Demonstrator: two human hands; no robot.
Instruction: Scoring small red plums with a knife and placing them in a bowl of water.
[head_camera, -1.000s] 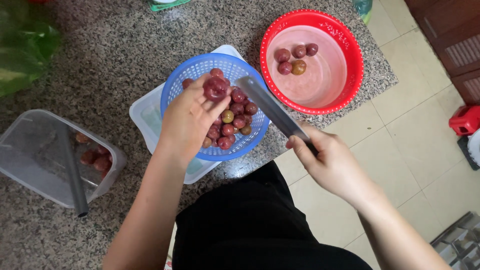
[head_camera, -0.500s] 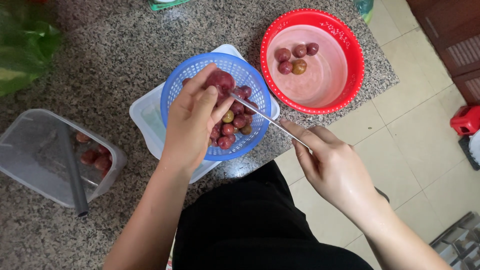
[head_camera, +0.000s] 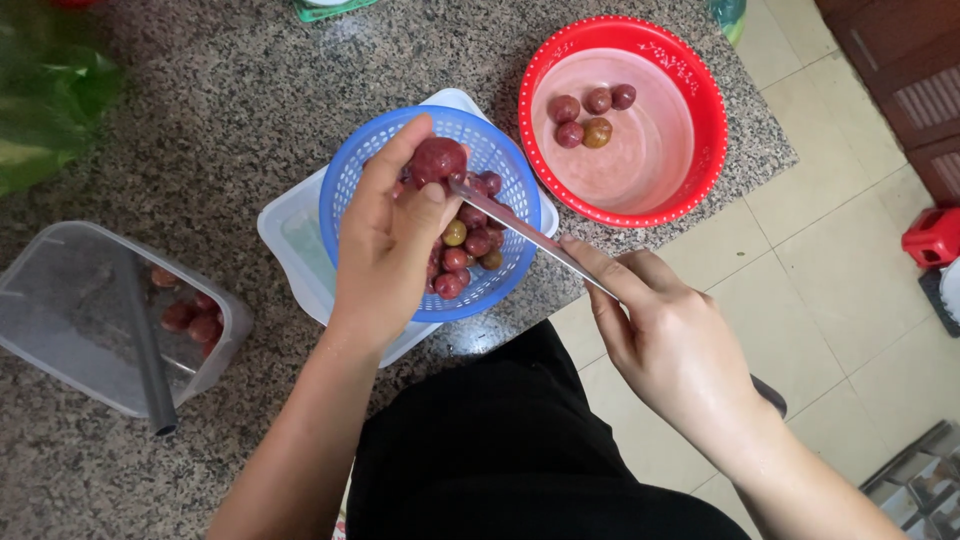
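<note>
Head view, left hand: my left hand (head_camera: 385, 245) is curled around one dark red round fruit (head_camera: 438, 158), pinched between thumb and fingertips above the blue basket (head_camera: 350, 170).
Head view, right hand: my right hand (head_camera: 665, 345) is closed on the handle of a knife (head_camera: 520, 228), forefinger laid along its spine; the blade tip touches the held fruit.
Blue basket: a perforated colander of small red, purple and one yellowish fruit, sitting inside a white tub (head_camera: 290, 235) on the speckled granite counter (head_camera: 180, 120).
Red bowl: a red bowl (head_camera: 700, 110) just to the right of the basket, near the counter's corner, with five fruits at its far side.
Clear container: a clear plastic box (head_camera: 60, 300) at the left, well apart, with a few red fruits inside.
In the way: my left hand covers much of the basket's contents.
Changed since half a second ago: the fruit sits higher in my fingers and the blade has come up to meet it; a second ago the knife was lower and held apart.
Hard to make out: the knife handle's end is hidden behind my right hand; a dark bar on the clear box is unclear; green leaves at top left are blurred; items at the top edge are cut off.
</note>
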